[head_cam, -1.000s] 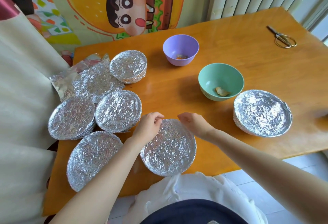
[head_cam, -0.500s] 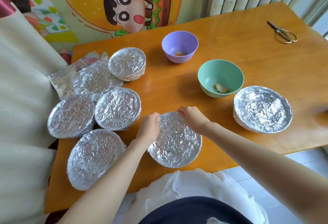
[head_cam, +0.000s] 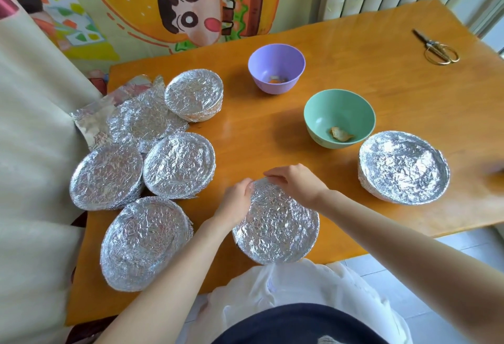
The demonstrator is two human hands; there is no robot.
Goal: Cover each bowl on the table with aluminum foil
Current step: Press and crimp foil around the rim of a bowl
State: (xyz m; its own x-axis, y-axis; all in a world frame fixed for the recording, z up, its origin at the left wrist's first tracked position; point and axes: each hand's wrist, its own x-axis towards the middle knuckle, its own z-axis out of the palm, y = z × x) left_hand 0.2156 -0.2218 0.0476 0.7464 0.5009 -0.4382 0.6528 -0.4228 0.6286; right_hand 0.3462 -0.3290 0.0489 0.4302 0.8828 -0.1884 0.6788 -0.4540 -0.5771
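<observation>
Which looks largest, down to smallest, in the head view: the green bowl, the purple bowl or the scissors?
1. green bowl
2. purple bowl, slightly smaller here, though it sits farther from the camera, so real sizes may match
3. scissors

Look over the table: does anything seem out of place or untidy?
Crumpled loose foil sheets lie at the table's far left corner, partly under a foil-covered bowl, one sheet poking past the edge.
</observation>
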